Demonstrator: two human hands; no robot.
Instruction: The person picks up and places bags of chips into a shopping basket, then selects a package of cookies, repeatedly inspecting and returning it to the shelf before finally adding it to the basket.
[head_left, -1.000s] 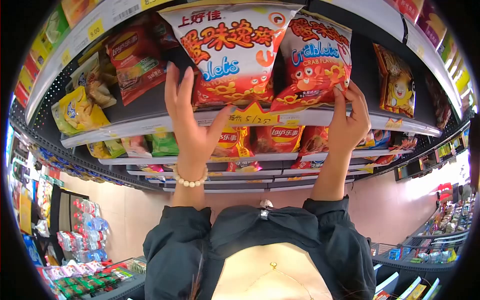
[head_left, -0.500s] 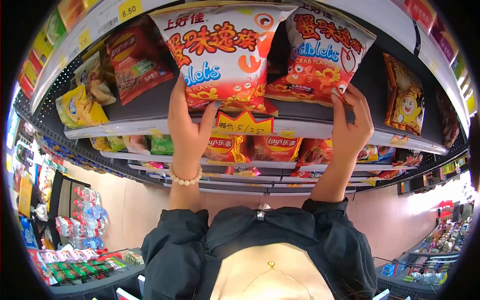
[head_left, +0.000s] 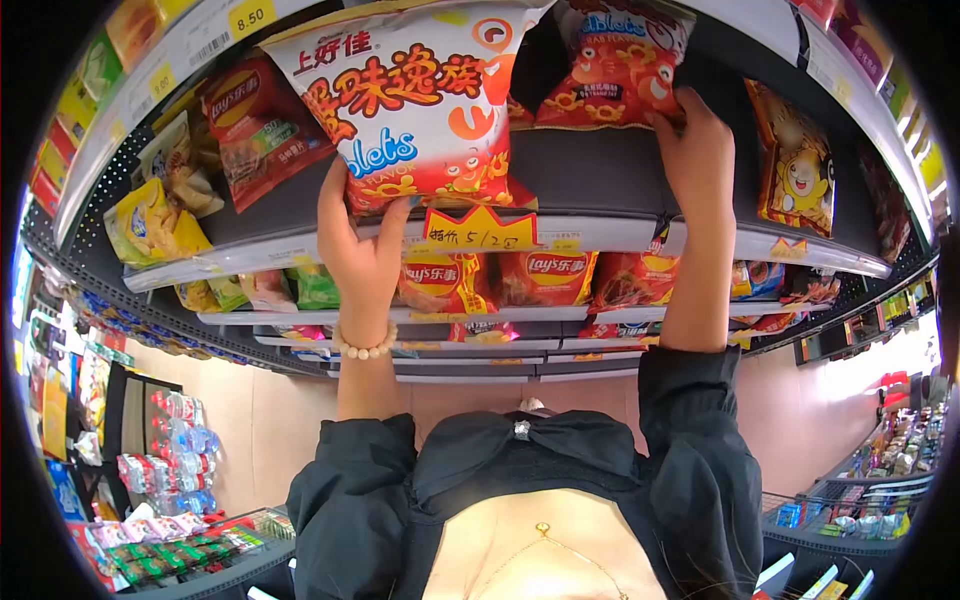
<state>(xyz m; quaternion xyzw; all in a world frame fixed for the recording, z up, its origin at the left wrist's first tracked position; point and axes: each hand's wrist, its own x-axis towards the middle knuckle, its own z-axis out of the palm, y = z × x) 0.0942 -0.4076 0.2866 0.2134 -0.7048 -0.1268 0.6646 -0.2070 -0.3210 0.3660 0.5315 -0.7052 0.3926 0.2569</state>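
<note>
My left hand (head_left: 352, 240) is closed on the lower left corner of a white and red bag of crab-flavored snacks (head_left: 415, 100), thumb along its bottom edge. This bag stands tilted at the front of the shelf. A second, matching snack bag (head_left: 612, 70) is deeper on the shelf to the right, its top cut off by the frame. My right hand (head_left: 698, 155) reaches in over the shelf and pinches that bag's lower right corner. Below the left bag, a yellow and red price sign (head_left: 480, 230) is fixed to the shelf edge.
Red chip bags (head_left: 262, 130) and a yellow snack bag (head_left: 155, 222) sit to the left. A gold and black snack bag (head_left: 795, 160) stands to the right. Lower shelves hold more red chip bags (head_left: 545, 277). Bottled drinks (head_left: 180, 450) are stacked at the far left.
My right hand has moved the second snack bag up and deeper into the shelf. My left hand and the first bag have shifted slightly left.
</note>
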